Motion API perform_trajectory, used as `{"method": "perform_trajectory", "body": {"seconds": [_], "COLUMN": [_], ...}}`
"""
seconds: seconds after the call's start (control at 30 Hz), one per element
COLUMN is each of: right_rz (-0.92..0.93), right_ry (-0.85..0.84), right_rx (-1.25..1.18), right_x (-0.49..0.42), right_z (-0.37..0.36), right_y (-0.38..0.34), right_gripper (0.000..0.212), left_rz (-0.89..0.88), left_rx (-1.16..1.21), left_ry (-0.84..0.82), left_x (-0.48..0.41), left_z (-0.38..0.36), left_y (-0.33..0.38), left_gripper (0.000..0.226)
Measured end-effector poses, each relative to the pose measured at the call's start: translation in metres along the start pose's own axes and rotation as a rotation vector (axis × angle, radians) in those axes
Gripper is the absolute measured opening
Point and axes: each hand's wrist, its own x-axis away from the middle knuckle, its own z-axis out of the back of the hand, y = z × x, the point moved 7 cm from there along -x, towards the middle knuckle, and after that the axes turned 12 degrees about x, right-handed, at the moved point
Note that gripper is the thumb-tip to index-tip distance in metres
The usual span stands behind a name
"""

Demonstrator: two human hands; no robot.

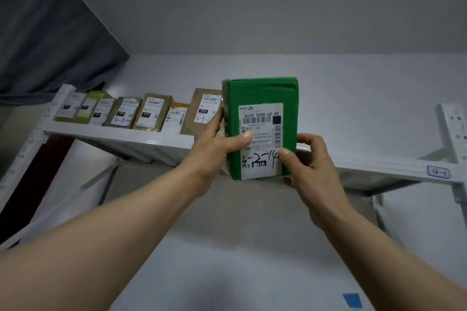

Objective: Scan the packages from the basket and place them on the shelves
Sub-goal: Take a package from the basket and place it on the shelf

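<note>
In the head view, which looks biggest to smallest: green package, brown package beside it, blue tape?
Largest: green package, though nearest the camera, so true size unsure.
Then: brown package, partly hidden.
Smallest: blue tape.

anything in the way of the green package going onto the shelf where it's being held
Nothing visible does. The left hand and right hand hold the green package upright at the shelf's front edge. The nearest brown package stands just to its left, and nothing shows above the shelf to its right.
</note>
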Motion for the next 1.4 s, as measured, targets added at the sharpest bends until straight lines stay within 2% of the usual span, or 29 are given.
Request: {"method": "perform_trajectory", "body": {"seconds": [0.13,0.2,0.23,0.33,0.4,0.6,0.9,1.17,1.27,1.4], "right_rz": [0.089,0.146,0.17,0.228,0.239,0.206,0.047,-0.002,0.007,-0.005], "right_ry": [0.075,0.105,0.119,0.145,0.151,0.186,0.196,0.224,0.233,0.245], "right_rx": [0.001,0.042,0.072,0.165,0.217,0.385,0.631,0.811,0.885,0.949], "right_x": [-0.052,-0.072,-0.08,-0.102,-0.117,-0.158,-0.209,-0.228,-0.231,-0.234], "right_z": [-0.013,-0.017,-0.019,-0.026,-0.032,-0.046,-0.077,-0.101,-0.105,-0.111], "right_y": [-0.001,-0.003,-0.003,-0.001,0.002,0.019,0.062,0.078,0.084,0.091], "right_gripper": [0.031,0.033,0.035,0.038,0.039,0.043,0.044,0.035,0.033,0.03], "left_rz": [-0.038,-0.049,-0.061,-0.078,-0.068,-0.085,-0.056,-0.203,-0.252,-0.307], "left_rx": [-0.066,-0.101,-0.118,-0.136,-0.146,-0.265,-0.39,-0.718,-0.878,-0.972], "left_ry": [0.013,0.029,0.038,0.068,0.087,0.064,-0.021,-0.039,-0.069,-0.055], "left_x": [-0.043,-0.065,-0.075,-0.104,-0.119,-0.165,-0.23,-0.249,-0.25,-0.246], "left_z": [0.002,0.006,0.009,0.02,0.024,0.03,0.056,0.079,0.087,0.102], "left_y": [0.016,0.021,0.022,0.019,0.014,-0.012,-0.086,-0.108,-0.111,-0.113], "left_gripper": [0.04,0.036,0.04,0.073,0.078,0.055,0.054,0.063,0.056,0.045]}}
